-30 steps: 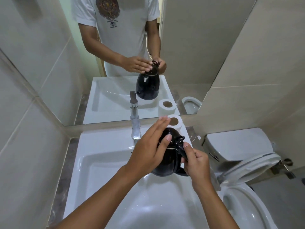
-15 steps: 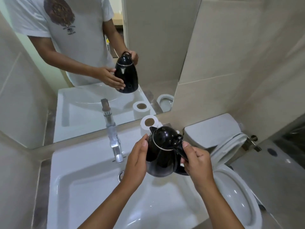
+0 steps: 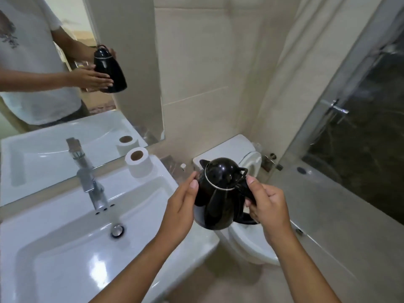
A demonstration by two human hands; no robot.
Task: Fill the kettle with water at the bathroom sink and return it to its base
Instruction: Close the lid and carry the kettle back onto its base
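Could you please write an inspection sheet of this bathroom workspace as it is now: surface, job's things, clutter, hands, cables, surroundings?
Surface: white sink with glossy basin, drain plug at the bottom; no water seen running from the faucet.
Job's things: black kettle, lid closed, held in the air past the sink's right edge, above the toilet. Its base is not in view.
Clutter: toilet paper roll standing on the sink's back right corner.
Hands: left hand flat against the kettle's side; right hand gripping the handle.
Cables: nothing seen.
Surroundings: mirror behind the sink, tiled wall, dark shower area at right.
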